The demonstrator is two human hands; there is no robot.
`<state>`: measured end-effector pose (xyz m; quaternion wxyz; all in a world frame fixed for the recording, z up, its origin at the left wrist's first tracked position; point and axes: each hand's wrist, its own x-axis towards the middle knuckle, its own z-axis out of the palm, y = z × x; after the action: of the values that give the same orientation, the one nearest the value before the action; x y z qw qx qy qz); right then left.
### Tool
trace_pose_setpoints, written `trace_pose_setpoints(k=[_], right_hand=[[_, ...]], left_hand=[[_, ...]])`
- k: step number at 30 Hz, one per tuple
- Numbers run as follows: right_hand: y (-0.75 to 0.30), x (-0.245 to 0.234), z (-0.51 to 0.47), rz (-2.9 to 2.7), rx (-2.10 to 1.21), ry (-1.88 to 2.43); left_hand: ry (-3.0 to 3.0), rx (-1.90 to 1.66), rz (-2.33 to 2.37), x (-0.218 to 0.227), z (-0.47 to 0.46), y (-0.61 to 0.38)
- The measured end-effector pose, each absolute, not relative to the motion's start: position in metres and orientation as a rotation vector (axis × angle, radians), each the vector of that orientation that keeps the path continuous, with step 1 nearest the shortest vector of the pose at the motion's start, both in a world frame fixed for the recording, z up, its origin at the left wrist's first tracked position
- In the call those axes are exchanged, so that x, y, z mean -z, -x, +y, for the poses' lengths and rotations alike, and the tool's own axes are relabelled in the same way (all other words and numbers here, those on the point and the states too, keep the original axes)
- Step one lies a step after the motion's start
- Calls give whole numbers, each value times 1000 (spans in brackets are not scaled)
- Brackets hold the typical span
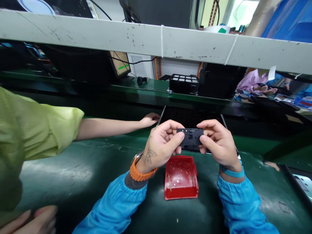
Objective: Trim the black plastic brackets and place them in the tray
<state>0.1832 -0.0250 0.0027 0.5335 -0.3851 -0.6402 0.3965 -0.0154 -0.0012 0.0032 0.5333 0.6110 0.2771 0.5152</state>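
Observation:
A small black rectangular part point(192, 136), perhaps a plastic cover or circuit board, is held up level in front of me. It has a square cutout and a few gold spots along its top edge. My left hand point(163, 143) pinches its left end between thumb and fingers. At the right end, my right hand point(216, 141) grips it the same way. Below lies a red plastic bin point(181, 193) with small bits scattered inside. Behind the hands, a dark flat panel point(192, 113) with light side edges is partly covered by them.
From the left reaches a co-worker's arm point(109, 127) in a yellow-green sleeve, its hand at the panel's edge. A grey shelf beam point(136, 35) crosses overhead. Farther back stand a black box point(184, 85) and a monitor point(120, 65). A dark tray point(292, 177) lies at right.

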Motion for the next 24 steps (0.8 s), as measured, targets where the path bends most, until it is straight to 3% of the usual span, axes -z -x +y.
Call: trace_pose_setpoints(k=[24], right_hand=[[-174, 7, -23, -1373, -983, 831]], left_hand=[[-1484, -1280, 660, -7, -16, 14]])
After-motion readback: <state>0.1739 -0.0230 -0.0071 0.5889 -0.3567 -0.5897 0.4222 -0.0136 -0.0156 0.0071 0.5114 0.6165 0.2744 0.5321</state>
